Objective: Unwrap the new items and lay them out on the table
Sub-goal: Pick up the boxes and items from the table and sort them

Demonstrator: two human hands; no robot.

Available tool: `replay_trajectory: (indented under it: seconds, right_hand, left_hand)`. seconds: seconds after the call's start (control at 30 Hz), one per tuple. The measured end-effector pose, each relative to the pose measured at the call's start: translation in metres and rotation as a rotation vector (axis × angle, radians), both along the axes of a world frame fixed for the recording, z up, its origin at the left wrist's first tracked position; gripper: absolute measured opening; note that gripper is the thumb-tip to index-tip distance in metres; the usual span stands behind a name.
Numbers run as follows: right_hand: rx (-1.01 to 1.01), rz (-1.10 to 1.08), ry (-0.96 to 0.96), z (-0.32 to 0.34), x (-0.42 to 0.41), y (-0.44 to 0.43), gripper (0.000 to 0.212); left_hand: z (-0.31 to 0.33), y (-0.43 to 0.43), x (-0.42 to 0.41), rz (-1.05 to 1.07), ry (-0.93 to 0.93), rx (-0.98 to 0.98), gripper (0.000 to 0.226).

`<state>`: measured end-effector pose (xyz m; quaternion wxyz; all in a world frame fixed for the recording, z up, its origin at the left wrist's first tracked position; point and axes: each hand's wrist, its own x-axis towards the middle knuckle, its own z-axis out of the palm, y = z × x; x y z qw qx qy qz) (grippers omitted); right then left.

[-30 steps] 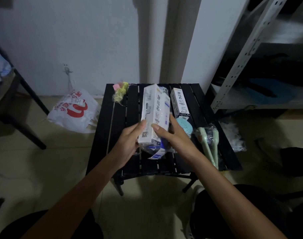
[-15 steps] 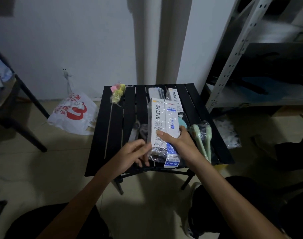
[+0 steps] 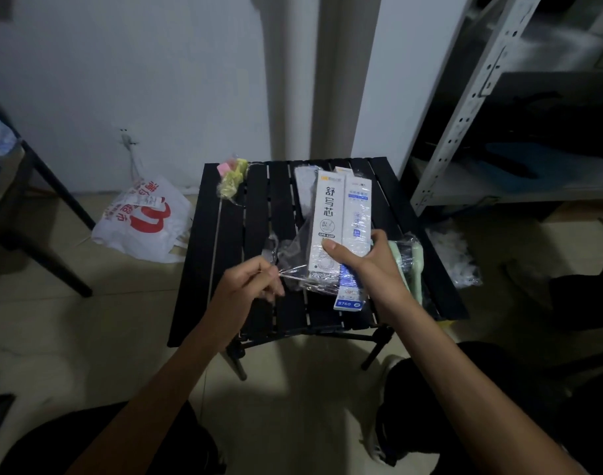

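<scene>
**Head view: peeling clear wrap off two boxes over a black table**

Head camera looks down at my two bare hands above a small black slatted folding table (image 3: 224,234). My right hand (image 3: 368,265) is clenched around a pair of long white rectangular cardboard boxes (image 3: 339,221) held side by side, thumb pressed on the front face, fingers wrapped behind. Their long axis runs away from me, far ends pointing toward the wall and tilted slightly up, near ends toward my body. My left hand (image 3: 248,286) pinches a stretched sheet of clear plastic wrap (image 3: 290,258) between thumb and fingertips, pulling it leftward from the boxes' near end, where it clings crumpled.

On the table's far left corner lies a small clear packet of pink and yellow pieces (image 3: 232,178). Just right of my right hand, near the table's right edge, rest pale green handled items in clear film (image 3: 408,258). The left slats are bare, leaving open room.

On the floor left of the table sits a white plastic bag with red print (image 3: 146,221). A grey metal shelving unit (image 3: 478,94) stands close on the right.
</scene>
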<state>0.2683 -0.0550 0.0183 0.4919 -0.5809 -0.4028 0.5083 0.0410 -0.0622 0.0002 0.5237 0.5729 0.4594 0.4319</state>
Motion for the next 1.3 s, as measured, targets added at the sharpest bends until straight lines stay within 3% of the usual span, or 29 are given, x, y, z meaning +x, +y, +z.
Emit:
replay_trajectory:
  seconds: [0.13, 0.33, 0.47, 0.57, 0.63, 0.7, 0.8, 0.87, 1.07, 1.2, 1.3]
  right_hand:
    - [0.055, -0.021, -0.187, -0.003, -0.001, 0.001, 0.072]
    - [0.085, 0.005, -0.190, -0.006, -0.004, 0.001, 0.072]
    - [0.064, 0.095, -0.107, -0.008, -0.007, 0.000, 0.068]
    - [0.030, 0.130, -0.039, -0.015, -0.011, -0.001, 0.067]
    - [0.002, 0.169, 0.002, -0.016, -0.016, -0.005, 0.071]
    - [-0.013, 0.229, 0.006, -0.014, -0.025, -0.010, 0.074]
    - [-0.046, 0.337, 0.003, -0.017, -0.034, -0.014, 0.057]
    - [-0.070, 0.425, -0.053, -0.017, -0.036, -0.016, 0.051]
    - [0.028, 0.404, -0.358, -0.020, -0.024, -0.008, 0.066]
    - [0.101, 0.208, -0.242, -0.011, -0.019, -0.009, 0.049]
    - [0.164, 0.284, -0.343, -0.003, -0.021, -0.014, 0.050]
  left_hand:
    - [0.013, -0.002, 0.007, 0.065, -0.179, 0.000, 0.030]
    - [0.023, -0.007, 0.018, -0.008, -0.540, -0.053, 0.027]
    - [0.026, -0.008, 0.013, -0.176, -0.507, 0.047, 0.016]
    - [0.015, 0.005, 0.000, 0.037, -0.586, -0.009, 0.017]
    - [0.003, 0.015, -0.004, 0.182, -0.458, -0.156, 0.024]
    - [-0.004, 0.016, 0.001, 0.077, -0.329, -0.358, 0.031]
    - [0.002, 0.006, 0.016, -0.140, -0.445, -0.513, 0.055]
    - [0.007, 0.002, 0.019, -0.142, -0.534, -0.560, 0.052]
    - [0.005, 0.005, 0.015, -0.116, -0.497, -0.536, 0.056]
    - [0.001, 0.003, 0.021, -0.077, -0.371, -0.356, 0.057]
    - [-0.005, 0.001, 0.025, -0.067, -0.284, -0.292, 0.061]
